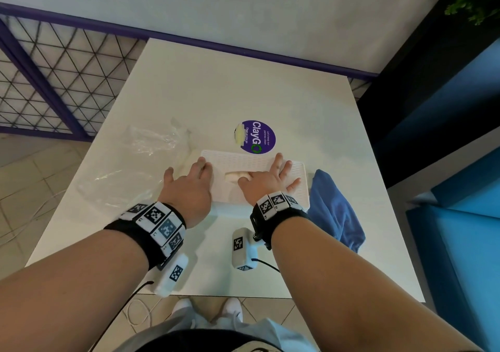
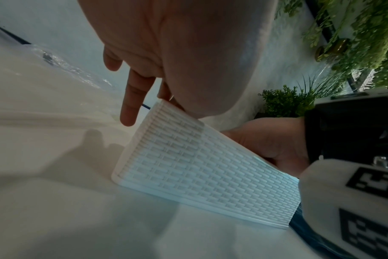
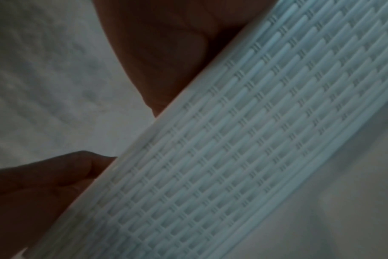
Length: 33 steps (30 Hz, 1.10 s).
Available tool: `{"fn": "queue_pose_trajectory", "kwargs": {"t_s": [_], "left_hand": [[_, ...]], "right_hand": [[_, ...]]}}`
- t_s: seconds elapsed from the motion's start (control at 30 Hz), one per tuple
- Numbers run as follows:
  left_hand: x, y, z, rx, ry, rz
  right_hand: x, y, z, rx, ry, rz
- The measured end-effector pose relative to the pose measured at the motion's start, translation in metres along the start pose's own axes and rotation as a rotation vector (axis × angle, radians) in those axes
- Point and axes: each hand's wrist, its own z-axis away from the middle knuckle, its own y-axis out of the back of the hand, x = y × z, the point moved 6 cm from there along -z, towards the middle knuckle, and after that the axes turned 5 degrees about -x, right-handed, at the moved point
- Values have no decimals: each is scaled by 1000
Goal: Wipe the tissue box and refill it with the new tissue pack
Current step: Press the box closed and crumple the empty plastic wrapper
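Pressing flat with both open hands, left hand (image 1: 193, 181) and right hand (image 1: 270, 178), on the tissue box (image 1: 238, 162); best pushed evenly, near table (image 1: 243, 86) middle.

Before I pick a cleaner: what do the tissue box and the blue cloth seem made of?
Tissue box: looks like moulded white plastic, matte, with a regular woven-rattan relief and crisp edges. Blue cloth: soft fabric, matte, lying in loose folds; the fibre cannot be told.
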Motion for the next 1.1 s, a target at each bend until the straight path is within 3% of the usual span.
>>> {"fn": "queue_pose_trajectory", "kwargs": {"t_s": [0.8, 1.1], "left_hand": [[2, -3, 6, 22, 12, -27], [2, -2, 7, 37, 12, -16]], "right_hand": [[-4, 1, -3, -42, 49, -20], [-2, 2, 0, 43, 71, -72]]}}
